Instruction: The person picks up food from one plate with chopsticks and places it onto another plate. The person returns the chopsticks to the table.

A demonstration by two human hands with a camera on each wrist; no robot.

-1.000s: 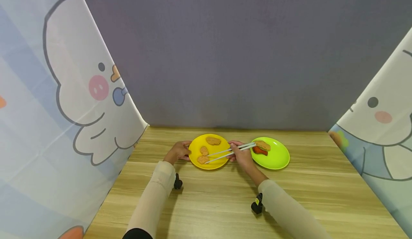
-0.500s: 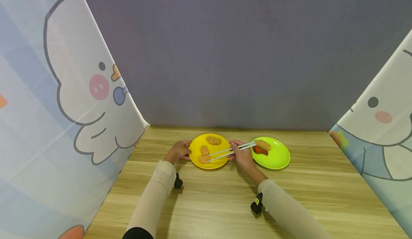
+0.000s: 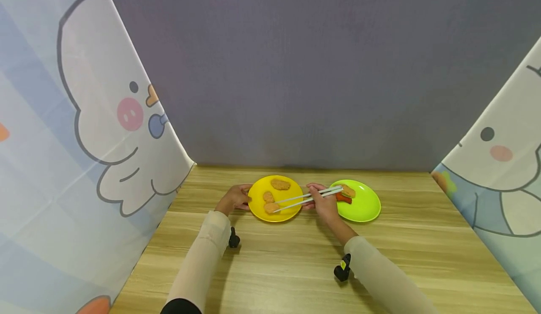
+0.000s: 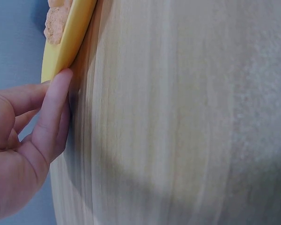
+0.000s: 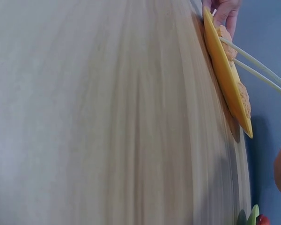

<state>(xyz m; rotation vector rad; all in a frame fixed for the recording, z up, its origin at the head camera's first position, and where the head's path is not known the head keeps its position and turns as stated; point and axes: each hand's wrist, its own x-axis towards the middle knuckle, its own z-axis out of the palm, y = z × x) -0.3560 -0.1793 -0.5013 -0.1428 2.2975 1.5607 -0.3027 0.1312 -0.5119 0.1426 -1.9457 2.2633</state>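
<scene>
A yellow plate (image 3: 287, 216) bears several breaded, nugget-like pieces. My left hand (image 3: 234, 197) pinches its left rim; in the left wrist view the thumb (image 4: 54, 101) lies along the outside of the rim. My right hand (image 3: 324, 206) holds a pair of pale chopsticks (image 3: 296, 204) over the plate. Their tips are at the frontmost nugget (image 3: 271, 208), one on its far side and one on its near side. A smaller nugget (image 3: 268, 196) lies just behind it, and a longer breaded piece (image 3: 280, 184) sits at the back of the plate.
To the right, a lime-green plate (image 3: 367, 206) holds a breaded piece (image 3: 348, 190) and a red piece (image 3: 345, 198), partly behind the right hand and chopsticks. Both plates stand on a wooden table (image 3: 279, 267) near the grey back panel (image 3: 313, 93). Printed cloths flank both sides.
My right hand has shifted slightly right with the chopsticks, and the frontmost nugget has moved a little right and back with their tips. My left hand stays at the plate's rim.
</scene>
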